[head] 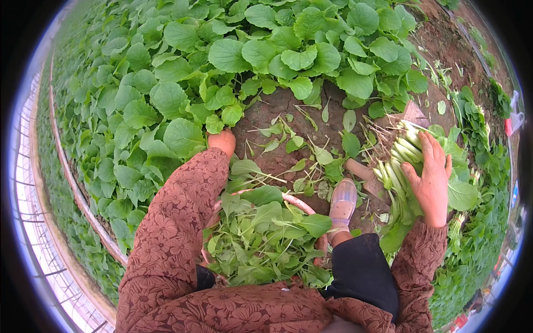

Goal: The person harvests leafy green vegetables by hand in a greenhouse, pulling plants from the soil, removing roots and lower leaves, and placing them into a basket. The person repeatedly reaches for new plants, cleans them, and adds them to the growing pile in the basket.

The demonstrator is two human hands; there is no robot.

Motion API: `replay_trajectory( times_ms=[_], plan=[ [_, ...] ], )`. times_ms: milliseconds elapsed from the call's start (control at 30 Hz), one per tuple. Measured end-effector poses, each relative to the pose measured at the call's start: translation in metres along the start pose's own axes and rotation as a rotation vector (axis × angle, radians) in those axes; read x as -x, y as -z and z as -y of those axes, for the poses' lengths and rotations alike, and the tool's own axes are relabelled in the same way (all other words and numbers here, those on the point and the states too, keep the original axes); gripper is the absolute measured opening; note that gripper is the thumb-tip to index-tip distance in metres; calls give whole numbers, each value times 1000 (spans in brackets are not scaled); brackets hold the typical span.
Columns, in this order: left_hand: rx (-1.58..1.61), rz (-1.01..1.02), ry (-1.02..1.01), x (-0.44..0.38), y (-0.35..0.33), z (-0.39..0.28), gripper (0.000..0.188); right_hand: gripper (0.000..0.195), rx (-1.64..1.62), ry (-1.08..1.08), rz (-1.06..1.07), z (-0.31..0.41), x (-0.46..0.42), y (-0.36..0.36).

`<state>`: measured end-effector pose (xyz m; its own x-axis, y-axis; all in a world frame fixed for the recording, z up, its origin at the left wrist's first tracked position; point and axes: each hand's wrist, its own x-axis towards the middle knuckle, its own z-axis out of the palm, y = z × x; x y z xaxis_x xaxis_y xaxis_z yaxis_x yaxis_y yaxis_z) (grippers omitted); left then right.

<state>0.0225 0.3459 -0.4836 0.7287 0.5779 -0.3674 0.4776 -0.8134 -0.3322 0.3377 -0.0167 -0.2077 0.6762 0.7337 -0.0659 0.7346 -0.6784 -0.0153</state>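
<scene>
My left hand (222, 142) reaches in at the edge of the standing leafy green plants (183, 137), its fingers hidden under the leaves. Over at the right, my right hand (431, 179) lies with fingers spread against a pile of pulled greens (402, 166), whose pale stalks and roots point up and left. Whether it grips any of them cannot be told. Partly beneath the pile is a tool with a short handle (359, 170) and a flat metal part. A pink-rimmed basket (300, 203) full of loose leaves (262, 237) stands between my legs.
Bare soil (270, 108) with scattered loose leaves lies ahead. My shoe (343, 200) is on the soil beside the basket. More bundled greens (456, 231) lie at the right, and a plastic bag (515, 114) is at the far right. A long pipe-like edge (79, 195) runs along the left.
</scene>
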Motion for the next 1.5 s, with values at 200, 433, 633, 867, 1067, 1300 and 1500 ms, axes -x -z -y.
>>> replay_trajectory(
  times_ms=[200,433,633,867,1067,1300,1500],
  plan=[
    [30,168,-36,9,37,4,14,78,72,-15,-17,1,-5,-4],
    [389,-32,-178,68,157,-11,20,81,110,-42,-47,-4,3,0],
    [483,-8,-288,97,207,-3,27,74,-38,-2,-80,2,20,24],
    [1814,-38,-149,189,296,28,36,60,-320,353,-165,56,81,111],
    [2043,-241,-34,308,333,48,22,42,-787,809,292,127,155,184],
    [2225,-532,-64,370,324,4,16,52,-896,753,170,211,201,142],
    [2508,-560,-206,373,328,-9,15,53,-1556,380,382,241,199,106]
  ],
)
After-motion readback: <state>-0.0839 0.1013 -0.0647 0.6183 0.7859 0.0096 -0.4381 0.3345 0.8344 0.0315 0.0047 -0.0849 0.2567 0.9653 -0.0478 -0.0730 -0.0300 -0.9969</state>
